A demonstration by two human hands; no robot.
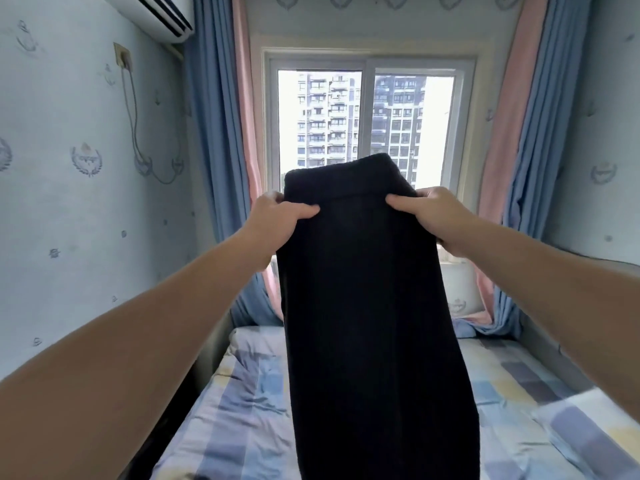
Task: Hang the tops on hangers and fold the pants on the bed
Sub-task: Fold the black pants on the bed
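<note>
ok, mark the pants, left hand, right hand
pants (367,306), head view, middle of the hanging cloth.
left hand (280,216), head view, back of hand.
right hand (436,213), head view, back of hand.

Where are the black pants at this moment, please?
In the head view, the black pants hang in the middle of the picture, above the checked bed and before the window. The left hand and right hand grip their upper edge.

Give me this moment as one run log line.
dark pants: held up, hanging above bed, not yet laid down | left hand: grips left side near top | right hand: grips right side near top
</note>
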